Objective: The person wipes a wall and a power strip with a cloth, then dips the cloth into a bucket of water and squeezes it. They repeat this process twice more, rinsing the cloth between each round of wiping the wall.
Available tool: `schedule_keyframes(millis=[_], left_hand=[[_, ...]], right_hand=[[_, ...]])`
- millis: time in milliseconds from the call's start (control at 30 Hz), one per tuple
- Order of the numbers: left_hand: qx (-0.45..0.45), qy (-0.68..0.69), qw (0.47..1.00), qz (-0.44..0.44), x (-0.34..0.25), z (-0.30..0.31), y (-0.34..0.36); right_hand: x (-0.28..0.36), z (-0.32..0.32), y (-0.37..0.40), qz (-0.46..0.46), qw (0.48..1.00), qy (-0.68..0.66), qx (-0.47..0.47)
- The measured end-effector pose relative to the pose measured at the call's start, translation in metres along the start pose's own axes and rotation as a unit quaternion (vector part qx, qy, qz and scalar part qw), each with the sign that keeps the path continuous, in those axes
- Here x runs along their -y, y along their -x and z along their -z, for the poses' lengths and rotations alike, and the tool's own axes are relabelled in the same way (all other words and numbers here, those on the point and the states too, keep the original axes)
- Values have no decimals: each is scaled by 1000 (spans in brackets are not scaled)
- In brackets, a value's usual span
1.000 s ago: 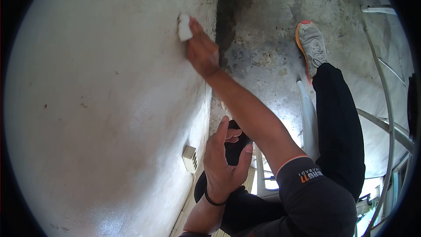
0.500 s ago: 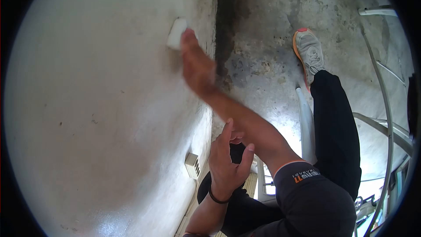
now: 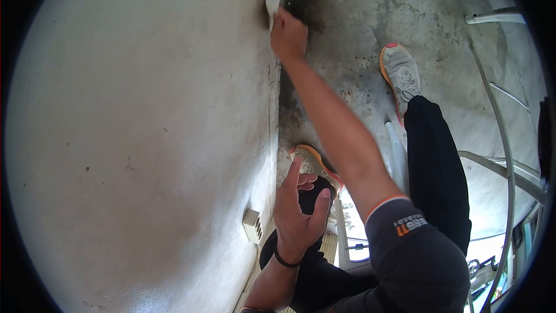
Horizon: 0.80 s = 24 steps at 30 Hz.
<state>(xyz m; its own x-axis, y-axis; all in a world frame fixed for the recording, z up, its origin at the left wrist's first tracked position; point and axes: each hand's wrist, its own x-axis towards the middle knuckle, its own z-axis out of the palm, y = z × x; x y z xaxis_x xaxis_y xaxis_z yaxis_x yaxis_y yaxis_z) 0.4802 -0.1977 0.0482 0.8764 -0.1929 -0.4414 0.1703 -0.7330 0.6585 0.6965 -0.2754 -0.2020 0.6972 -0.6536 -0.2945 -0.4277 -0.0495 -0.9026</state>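
At the base of the pale wall (image 3: 156, 69), my right hand (image 3: 291, 36) is closed around a small white pad (image 3: 272, 4), which lies against the wall close to the floor corner. Part of the pad is hidden by the fingers, and its exact kind is unclear. My left hand (image 3: 299, 211) hovers over my knee with fingers loosely spread and holds nothing. A dark band circles that wrist.
A beige socket box (image 3: 252, 226) sticks out of the wall beside my left hand. My shoes (image 3: 402, 75) rest on the stained concrete floor (image 3: 347, 17). Pale curved metal tubing (image 3: 504, 133) and a white leg (image 3: 492, 17) stand at the right.
My right hand has moved the white pad away from me and right, from the wall's face down to its bottom edge. The left hand stays nearly in place.
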Motion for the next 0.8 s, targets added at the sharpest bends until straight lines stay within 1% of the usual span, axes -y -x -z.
schedule_keyframes(millis=[67,133,233,333,367,400,467,567,600,633,700,733,767,800], left_hand=[[-2,4,1000,0,1,-1,-3],[3,6,1000,-3,2,-2,-4],[-15,33,999,-3,4,-6,-5],[-7,43,999,-26,0,-7,-4],[-8,37,999,-26,0,-7,-5],[-8,31,999,-24,0,-7,-5],[-5,5,1000,-21,0,-6,-4],[-4,-26,1000,-4,6,-9,-4],[-2,-24,1000,11,7,-8,-5],[1,-22,999,26,8,-8,-6],[-26,-15,999,19,1,-9,-10],[-36,-12,999,16,-1,-10,-12],[-50,-15,999,8,1,-12,-14],[-60,-14,998,6,-1,-15,-17]], right_hand=[[26,12,61,55,990,-118,-62],[36,7,111,258,953,-133,-86],[29,-9,108,264,953,-94,-114],[-2,-26,62,227,967,-78,-83],[-8,-31,41,158,987,-18,-35],[-16,-36,16,101,994,35,2],[-30,-40,-31,9,987,143,72],[-21,-13,-62,20,987,140,79],[-15,-10,-60,37,991,119,46],[-1,0,-47,52,994,96,13],[37,16,6,64,998,29,7],[27,-5,32,244,962,-64,-106],[37,-11,56,283,954,-14,-99],[46,-15,64,240,964,-43,-107]])
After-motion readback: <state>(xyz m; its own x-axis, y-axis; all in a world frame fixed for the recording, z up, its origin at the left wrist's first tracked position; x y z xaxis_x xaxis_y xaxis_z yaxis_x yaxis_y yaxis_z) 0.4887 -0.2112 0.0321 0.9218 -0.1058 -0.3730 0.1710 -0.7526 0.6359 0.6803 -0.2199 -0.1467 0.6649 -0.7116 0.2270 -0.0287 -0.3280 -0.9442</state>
